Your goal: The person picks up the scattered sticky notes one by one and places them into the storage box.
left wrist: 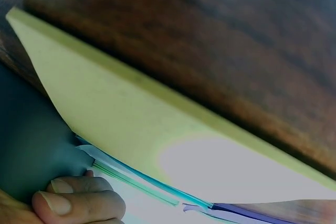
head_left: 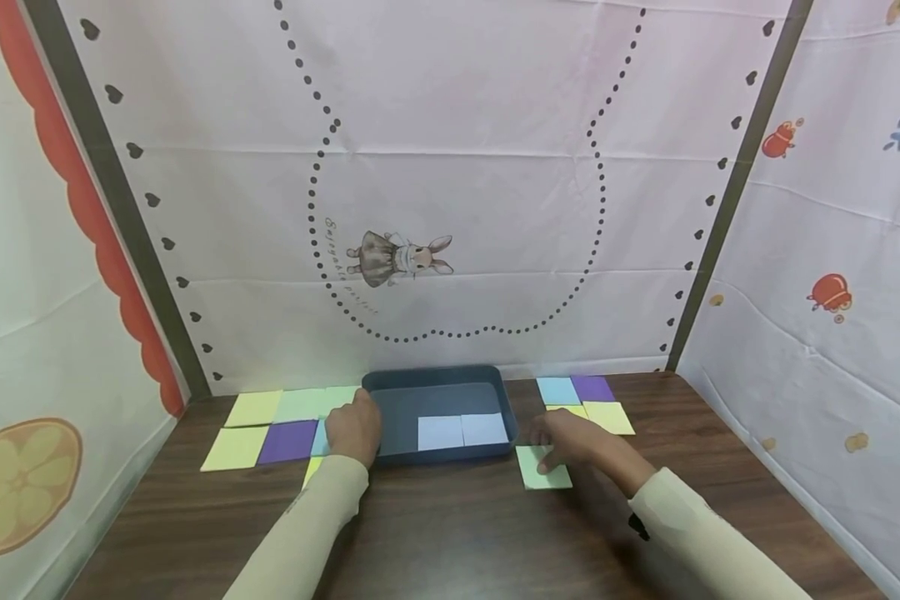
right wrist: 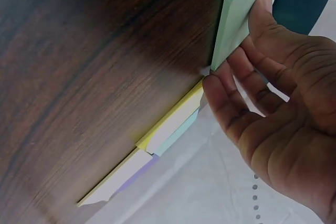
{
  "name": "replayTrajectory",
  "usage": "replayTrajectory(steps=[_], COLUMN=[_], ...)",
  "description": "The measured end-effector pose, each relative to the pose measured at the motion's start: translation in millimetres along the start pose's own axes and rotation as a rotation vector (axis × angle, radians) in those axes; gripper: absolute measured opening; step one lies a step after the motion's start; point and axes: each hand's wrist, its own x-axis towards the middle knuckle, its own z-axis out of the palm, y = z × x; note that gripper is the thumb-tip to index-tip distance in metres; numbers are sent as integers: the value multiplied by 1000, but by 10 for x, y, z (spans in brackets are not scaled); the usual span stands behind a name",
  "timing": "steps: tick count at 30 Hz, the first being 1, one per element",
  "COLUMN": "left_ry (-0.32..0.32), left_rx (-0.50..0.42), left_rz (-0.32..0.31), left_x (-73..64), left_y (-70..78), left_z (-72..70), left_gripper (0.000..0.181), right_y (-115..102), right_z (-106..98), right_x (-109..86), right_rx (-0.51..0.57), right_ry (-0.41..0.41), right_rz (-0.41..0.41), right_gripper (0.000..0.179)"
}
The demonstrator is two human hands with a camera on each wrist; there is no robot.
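A dark blue-grey tray (head_left: 397,427) sits at the back of the table, with two pale blue sticky-note pads (head_left: 440,433) side by side in its front right part. My left hand (head_left: 354,427) grips the tray's left rim with curled fingers. In the left wrist view its fingertips (left wrist: 63,203) show beside the tray wall (left wrist: 26,124). Just outside the tray's front right corner, my right hand (head_left: 573,437) holds a light green sticky-note pad (head_left: 534,477). The right wrist view shows the thumb on the green pad's (right wrist: 233,24) face and the fingers at its edge.
Left of the tray lie several pads: yellow (head_left: 232,448), purple (head_left: 288,442), green (head_left: 300,406) and blue, some partly behind the left hand. On the right are a blue pad (head_left: 557,390), a purple pad (head_left: 594,387) and two yellow pads (head_left: 610,417). Printed cloth walls (head_left: 450,192) enclose the table.
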Motion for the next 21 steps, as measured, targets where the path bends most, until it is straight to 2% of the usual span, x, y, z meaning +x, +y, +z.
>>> replayTrajectory(steps=[5,13,16,17,21], left_ry=[13,-25,-7,28,67], left_rx=[0,5,22,34,67], left_rz=[-4,4,6,13,30], left_x=[-10,4,2,20,-6], left_y=[-6,15,18,1,-12], left_z=[8,21,15,73,78], left_gripper=[15,14,15,15,17], right_y=[-28,-2,-10,-14,-25], right_z=[-2,4,-3,-6,6], right_x=[46,101,122,129,160], right_rx=[-16,-8,-12,-22,-51], right_ry=[-28,-76,-81,-83,-82], right_rz=[42,102,113,116,136], right_gripper=[41,47,49,49,50])
